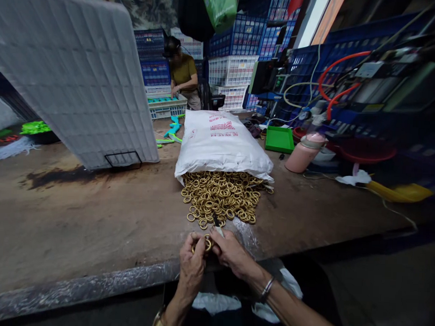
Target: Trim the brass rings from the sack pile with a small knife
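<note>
Just above the table's near edge, my left hand (191,259) is closed, pinching gold-coloured rings (208,244) between thumb and fingers. Close beside it on the right, my right hand (233,253) is wrapped round a small knife (217,225) with a dark, narrow blade and a pale handle. The knife points away from me, toward the heap. Directly beyond both hands lies a pile of loose gold-coloured rings (223,196), spilling from the mouth of a white woven sack (221,144) with red print.
A tall quilted white panel (81,77) stands at left on a wire stand (123,158). To the right are a green tray (279,139), a pink bottle (303,154) and a machine with red hoses (377,78). Beyond the table, a person (185,74) works at a crate (167,107).
</note>
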Available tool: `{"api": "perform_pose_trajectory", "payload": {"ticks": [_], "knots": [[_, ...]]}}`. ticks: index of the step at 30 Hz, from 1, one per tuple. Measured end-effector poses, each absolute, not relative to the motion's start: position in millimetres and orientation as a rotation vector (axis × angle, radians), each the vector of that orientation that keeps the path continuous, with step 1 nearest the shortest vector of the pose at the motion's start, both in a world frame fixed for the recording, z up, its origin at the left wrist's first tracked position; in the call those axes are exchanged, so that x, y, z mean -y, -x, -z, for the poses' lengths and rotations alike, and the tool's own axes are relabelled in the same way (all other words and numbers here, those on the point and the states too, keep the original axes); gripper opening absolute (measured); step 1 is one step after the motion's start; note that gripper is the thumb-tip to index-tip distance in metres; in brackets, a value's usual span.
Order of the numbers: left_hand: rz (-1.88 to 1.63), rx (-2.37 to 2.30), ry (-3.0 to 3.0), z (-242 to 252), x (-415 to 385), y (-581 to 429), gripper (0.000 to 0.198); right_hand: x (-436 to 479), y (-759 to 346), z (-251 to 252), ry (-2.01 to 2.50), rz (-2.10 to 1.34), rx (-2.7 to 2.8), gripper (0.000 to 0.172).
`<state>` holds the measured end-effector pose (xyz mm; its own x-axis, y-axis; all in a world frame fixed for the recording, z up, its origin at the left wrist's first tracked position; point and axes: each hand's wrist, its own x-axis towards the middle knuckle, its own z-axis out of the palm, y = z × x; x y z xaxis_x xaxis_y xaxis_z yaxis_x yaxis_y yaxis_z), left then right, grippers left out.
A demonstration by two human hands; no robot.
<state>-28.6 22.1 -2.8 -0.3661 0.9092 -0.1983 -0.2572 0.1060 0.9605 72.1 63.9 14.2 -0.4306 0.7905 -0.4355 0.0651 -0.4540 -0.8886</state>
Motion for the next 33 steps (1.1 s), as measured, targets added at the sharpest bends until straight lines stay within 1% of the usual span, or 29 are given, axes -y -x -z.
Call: {"api": "perform_pose_trajectory", "payload": {"ticks": [3, 8, 11, 15, 22, 29, 33], "knots": [[-1.519, -1.406, -0.696, 4.6, -21.2, 27.2, 0.027, -56.4, -71.6, -12.2, 1.191, -2.037, 1.099, 0.037], [-1.59, -1.454, -0.728, 9.9, -21.5, 24.8, 0.022, -52.4, -70.3, -11.8, 1.093, -2.089, 0.912, 0.035], [-1.589, -1.438, -0.778, 10.6, -20.7, 24.3, 0.02, -53.8, -71.9, -11.3, 1.073, -2.052, 0.927, 0.035], [-1.489, -1.365, -0.76, 2.8, -16.4, 24.0, 0.02, -56.9, -76.5, -11.6, 1.104, -2.009, 1.03, 0.034], [-1.332, -1.241, -0.656, -9.0, -6.9, 24.0, 0.033, -64.1, -83.7, -9.2, 1.24, -1.78, 1.32, 0.028], [-1.204, -1.21, -0.586, -7.0, -4.5, 14.6, 0.032, -66.3, -95.2, -14.2, 1.277, -1.471, 1.585, 0.018], [-1.156, -1.126, -0.56, -13.1, -2.0, 8.3, 0.031, -64.1, -102.3, -18.0, 1.239, -1.456, 1.641, 0.016]]}}
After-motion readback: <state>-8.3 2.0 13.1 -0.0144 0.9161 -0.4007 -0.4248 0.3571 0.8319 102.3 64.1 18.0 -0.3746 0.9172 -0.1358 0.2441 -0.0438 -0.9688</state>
